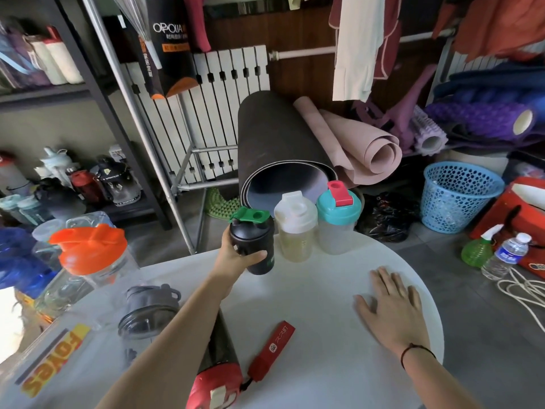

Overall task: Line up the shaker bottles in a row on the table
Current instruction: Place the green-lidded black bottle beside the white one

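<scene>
White round table (324,335), far edge: 2 bottles upright, side by side. Teal-lid bottle (339,219), frosted, contents unclear. White-lid bottle (295,228), yellowish liquid inside. Black bottle (256,242), green lid, just left of those 2, left hand (236,255) wrapped round it, base at tabletop. Orange-lid clear bottle (88,255) at table's left. Right hand (392,308) flat on table, fingers spread, holding nothing.

You have bare table (318,290) ahead; the white-lidded shaker (295,228) and teal-lidded shaker (339,222) block its far edge.
</scene>
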### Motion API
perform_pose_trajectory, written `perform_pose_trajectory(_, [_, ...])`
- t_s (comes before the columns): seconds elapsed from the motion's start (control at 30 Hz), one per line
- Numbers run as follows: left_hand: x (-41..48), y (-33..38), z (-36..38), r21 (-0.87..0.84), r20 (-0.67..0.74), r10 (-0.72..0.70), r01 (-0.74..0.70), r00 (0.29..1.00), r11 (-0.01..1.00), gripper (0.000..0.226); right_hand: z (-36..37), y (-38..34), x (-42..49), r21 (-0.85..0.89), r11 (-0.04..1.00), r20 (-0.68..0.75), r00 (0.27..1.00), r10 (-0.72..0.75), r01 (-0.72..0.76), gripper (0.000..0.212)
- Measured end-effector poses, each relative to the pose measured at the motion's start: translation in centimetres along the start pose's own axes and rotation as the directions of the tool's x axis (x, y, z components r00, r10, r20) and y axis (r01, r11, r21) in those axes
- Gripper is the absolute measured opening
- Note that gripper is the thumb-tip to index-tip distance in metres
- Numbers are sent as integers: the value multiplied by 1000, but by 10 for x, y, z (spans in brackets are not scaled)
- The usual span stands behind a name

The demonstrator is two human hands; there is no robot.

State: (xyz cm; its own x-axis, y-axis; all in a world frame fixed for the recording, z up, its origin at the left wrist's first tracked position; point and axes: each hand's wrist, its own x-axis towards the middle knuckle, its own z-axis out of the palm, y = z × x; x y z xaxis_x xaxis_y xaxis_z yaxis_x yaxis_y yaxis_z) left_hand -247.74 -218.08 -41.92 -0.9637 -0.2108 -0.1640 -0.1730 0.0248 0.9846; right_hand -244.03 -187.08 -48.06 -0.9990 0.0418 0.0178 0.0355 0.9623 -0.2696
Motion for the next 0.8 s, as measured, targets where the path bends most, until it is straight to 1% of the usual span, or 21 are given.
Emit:
perform_pose_trajectory(0.07, [0, 0, 3, -7, -30, 1, -1, 1000, 1000, 101, -1, 0, 0, 0, 1000, -1, 1000, -2, 2, 71])
perform_pose_trajectory(0.17, [2, -1, 6, 6, -58, 3, -2, 998, 1000, 97, -1, 0, 0, 0, 1000, -8, 1000, 0, 0, 71])
perform_pose_trajectory(0.37, [6, 4, -1, 0, -40, -54, 54, 998, 999, 83, -1, -1, -1, 14, 1000, -3, 1000, 4, -4, 71])
perform_pose_trajectory(0.4, [5, 6, -1, 9, -30, -63, 63, 998, 998, 83, -1, -1, -1, 11, 1000, 0, 1000, 4, -4, 71])
perform_pose_trajectory(0.43, [3, 9, 0, 40, -35, -60, 61, 998, 997, 91, -2, -1, -1, 10, 1000, 0, 1000, 4, -4, 70])
perform_pose_trajectory(0.5, [2, 13, 5, 113, -74, -41, 49, 996, 992, 124, -3, -1, -1, 12, 1000, -2, 1000, 4, -4, 70])
perform_pose_trajectory(0.53, [1, 14, 8, 145, -106, -29, 45, 994, 988, 134, -3, -2, -1, 12, 1000, -1, 1000, 3, -3, 70])
perform_pose_trajectory(0.57, [1, 15, 11, 147, -142, -26, 47, 989, 988, 136, -4, -2, -2, 11, 1000, 1, 1000, 3, -3, 71])
perform_pose_trajectory(0.6, [0, 15, 13, 137, -164, -17, 40, 986, 990, 132, -4, -2, -2, 11, 1000, 1, 1000, 3, -3, 71])
perform_pose_trajectory(0.67, [2, 15, 13, 86, -158, 7, 6, 987, 996, 127, -4, -2, -1, 12, 1000, 2, 1000, 5, -6, 71])
perform_pose_trajectory(0.8, [1, 15, 3, 72, -123, -31, 40, 992, 997, 108, -3, -2, 0, 13, 1000, 6, 1000, 9, -9, 71])
